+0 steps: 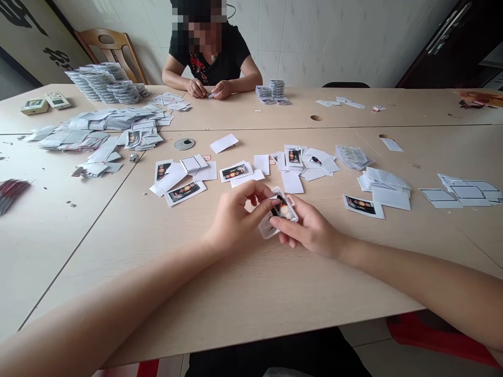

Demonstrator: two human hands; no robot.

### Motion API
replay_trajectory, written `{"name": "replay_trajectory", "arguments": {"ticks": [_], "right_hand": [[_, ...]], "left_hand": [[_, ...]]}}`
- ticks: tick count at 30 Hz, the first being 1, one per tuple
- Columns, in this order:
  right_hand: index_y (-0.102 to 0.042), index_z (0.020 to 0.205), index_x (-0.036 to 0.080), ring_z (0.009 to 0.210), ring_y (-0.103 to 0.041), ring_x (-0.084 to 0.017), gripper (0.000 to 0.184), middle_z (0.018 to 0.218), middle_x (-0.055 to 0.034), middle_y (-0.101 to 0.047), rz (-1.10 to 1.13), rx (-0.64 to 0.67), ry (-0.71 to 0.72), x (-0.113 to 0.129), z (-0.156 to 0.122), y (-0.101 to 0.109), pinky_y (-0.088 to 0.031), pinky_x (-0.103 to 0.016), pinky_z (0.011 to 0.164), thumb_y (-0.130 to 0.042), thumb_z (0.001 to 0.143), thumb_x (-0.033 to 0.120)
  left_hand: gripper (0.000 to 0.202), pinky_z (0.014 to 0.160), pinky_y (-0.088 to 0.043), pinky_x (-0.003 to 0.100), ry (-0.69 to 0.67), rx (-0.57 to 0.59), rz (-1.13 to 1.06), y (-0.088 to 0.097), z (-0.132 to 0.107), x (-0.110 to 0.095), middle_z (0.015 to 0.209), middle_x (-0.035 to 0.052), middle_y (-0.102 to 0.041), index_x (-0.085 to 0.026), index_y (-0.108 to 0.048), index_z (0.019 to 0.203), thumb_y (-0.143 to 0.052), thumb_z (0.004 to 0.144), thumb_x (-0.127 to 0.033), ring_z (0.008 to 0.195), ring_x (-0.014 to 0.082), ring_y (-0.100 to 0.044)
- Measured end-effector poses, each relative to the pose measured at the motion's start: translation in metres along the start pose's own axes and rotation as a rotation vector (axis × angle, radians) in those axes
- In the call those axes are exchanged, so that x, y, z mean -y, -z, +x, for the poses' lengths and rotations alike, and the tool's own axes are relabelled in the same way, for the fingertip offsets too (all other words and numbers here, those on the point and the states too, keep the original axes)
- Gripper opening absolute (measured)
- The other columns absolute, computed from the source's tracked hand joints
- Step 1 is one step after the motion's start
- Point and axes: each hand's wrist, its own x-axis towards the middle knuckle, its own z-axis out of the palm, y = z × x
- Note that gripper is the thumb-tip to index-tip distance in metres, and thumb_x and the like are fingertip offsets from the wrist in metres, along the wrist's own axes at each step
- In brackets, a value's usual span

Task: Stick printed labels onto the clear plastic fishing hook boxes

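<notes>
Both my hands hold a small clear plastic case [286,210] above the near part of the table. A dark printed card with an orange-and-white picture shows inside or against it; which of the two I cannot tell. My left hand [240,214] pinches the case's upper left side between thumb and fingers. Around its right side curls my right hand [312,224], thumb across the front and fingers behind. Just beyond my hands lie loose printed cards [236,172], some white side up, some showing a black picture panel.
Across the table [157,293] a person [212,57] handles something small. Stacked cases [104,84] and a white card pile [106,123] stand far left, more cases [277,91] beyond. Clear sleeves [353,156] and white cards [391,196] lie right. Round holes [316,118] pierce the tabletop.
</notes>
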Motion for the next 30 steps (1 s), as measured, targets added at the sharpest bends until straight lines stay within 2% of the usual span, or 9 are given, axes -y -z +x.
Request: {"name": "replay_trajectory", "arguments": {"ticks": [8, 12, 17, 23, 30], "right_hand": [[-0.048, 0.113, 0.021, 0.056, -0.049, -0.009, 0.029, 0.072, 0.0024, -0.047, -0.155, -0.073, 0.081, -0.004, 0.000, 0.004, -0.040, -0.019, 0.045, -0.053, 0.090, 0.038], [-0.048, 0.115, 0.021, 0.054, -0.047, -0.010, 0.030, 0.067, 0.0028, -0.048, -0.233, -0.086, 0.106, -0.003, 0.000, 0.006, -0.038, -0.020, 0.044, -0.052, 0.090, 0.036], [-0.047, 0.115, 0.022, 0.051, -0.044, -0.010, 0.030, 0.063, 0.0036, -0.048, -0.243, -0.070, 0.101, -0.004, 0.001, 0.008, -0.036, -0.021, 0.043, -0.052, 0.090, 0.038], [-0.047, 0.117, 0.022, 0.054, -0.046, -0.010, 0.033, 0.068, 0.0018, -0.049, -0.229, -0.077, 0.064, -0.004, 0.003, 0.008, -0.036, -0.021, 0.044, -0.051, 0.090, 0.041], [-0.046, 0.121, 0.022, 0.055, -0.045, -0.010, 0.034, 0.069, 0.0019, -0.047, -0.200, -0.059, 0.089, -0.003, 0.006, 0.009, -0.035, -0.020, 0.043, -0.050, 0.091, 0.038]], "left_hand": [[0.013, 0.072, -0.055, 0.032, -0.053, -0.114, 0.056, 0.004, 0.001, -0.004, 0.084, 0.0042, -0.069, -0.017, -0.062, 0.069, -0.070, 0.076, -0.025, 0.080, 0.0156, -0.065], [0.009, 0.080, -0.056, 0.034, -0.038, -0.132, 0.122, 0.006, 0.000, -0.010, 0.093, 0.0038, -0.072, -0.018, -0.064, 0.072, -0.069, 0.077, -0.025, 0.088, 0.0171, -0.068], [0.010, 0.079, -0.056, 0.033, 0.030, -0.082, 0.182, 0.006, -0.002, -0.012, 0.101, 0.0031, -0.072, -0.019, -0.061, 0.075, -0.065, 0.081, -0.025, 0.093, 0.0180, -0.068], [0.016, 0.076, -0.057, 0.035, 0.039, 0.001, 0.170, 0.006, -0.002, -0.014, 0.098, 0.0055, -0.072, -0.019, -0.049, 0.073, -0.057, 0.086, -0.021, 0.106, 0.0215, -0.064], [0.018, 0.072, -0.057, 0.033, 0.056, 0.054, 0.156, 0.011, 0.003, -0.016, 0.095, 0.0068, -0.072, -0.020, -0.047, 0.072, -0.055, 0.088, -0.023, 0.108, 0.0223, -0.063]]}}
